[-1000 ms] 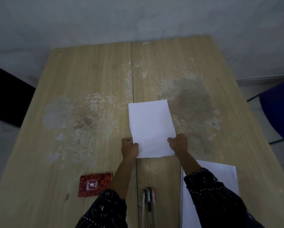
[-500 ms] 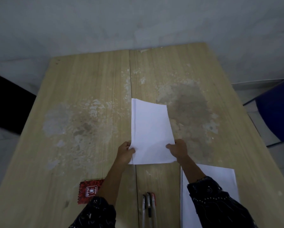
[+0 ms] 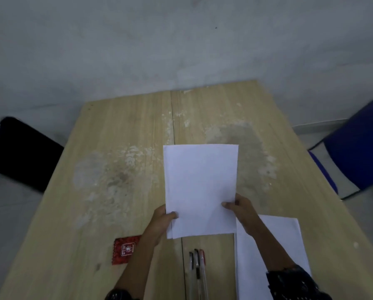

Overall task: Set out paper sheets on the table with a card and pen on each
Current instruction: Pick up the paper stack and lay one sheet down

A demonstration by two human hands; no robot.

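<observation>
Worn wooden table (image 3: 120, 131), pale patches across its middle, grey wall beyond: setting for item one, the paper sheet (image 3: 200, 187), which I am holding above the centre seam, near edge toward me, far edge reaching over the stained area. My left hand (image 3: 161, 221) is pinching its lower left edge, thumb on top; my right hand (image 3: 241, 211) is pinching the lower right edge likewise, both closed on the sheet. Item two: the paper stack (image 3: 274, 245), lying just beside my right forearm at the near right. Item three: three pens (image 3: 197, 271), lying side by side close to the seam, below the sheet. Item four: the red card pack (image 3: 125, 250), near left, partly behind my left wrist. Handling note, as I judge it: I am keeping both pinches level so the sheet does not buckle, and lowering it flat and square to the table edges, leaving space for further sheets alongside. Chairs, one dark at left, one blue (image 3: 358, 148) at right, are standing clear of the work.
</observation>
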